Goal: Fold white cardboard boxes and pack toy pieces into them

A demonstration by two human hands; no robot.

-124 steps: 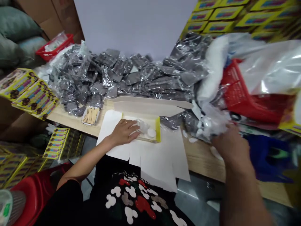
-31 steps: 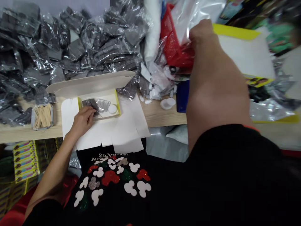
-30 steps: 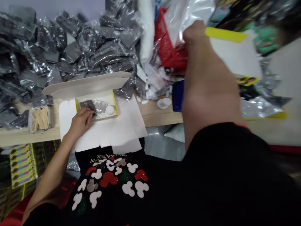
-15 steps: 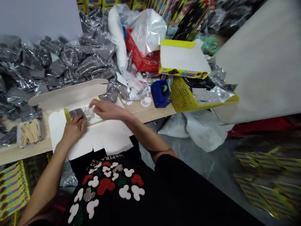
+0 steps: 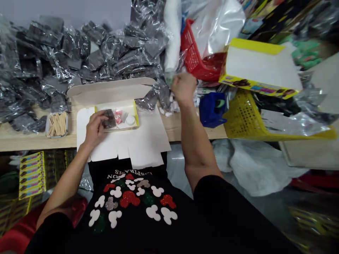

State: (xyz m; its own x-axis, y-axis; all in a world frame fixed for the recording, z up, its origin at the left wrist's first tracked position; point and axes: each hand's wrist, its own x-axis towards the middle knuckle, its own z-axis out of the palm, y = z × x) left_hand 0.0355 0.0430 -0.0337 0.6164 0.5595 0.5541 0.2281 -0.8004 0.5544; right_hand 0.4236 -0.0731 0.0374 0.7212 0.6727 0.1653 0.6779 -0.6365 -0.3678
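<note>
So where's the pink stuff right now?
In the head view, left of centre: the pink stuff lies in the open box, between the grey packet by the left hand and the round white piece.

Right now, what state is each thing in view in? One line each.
White-lidded box: open, lid raised.
Left hand: on the dark packet.
Right hand: curled, grip hidden.
Pink packets: lying in the box.
Round white container: in the box, closure unclear.
Tray: uncovered, filled with wooden sticks.
Red basket: uncovered, filled.
Yellow basket: uncovered, filled.
Blue dispenser: upright.
Bagged gray packs: heaped.
</note>
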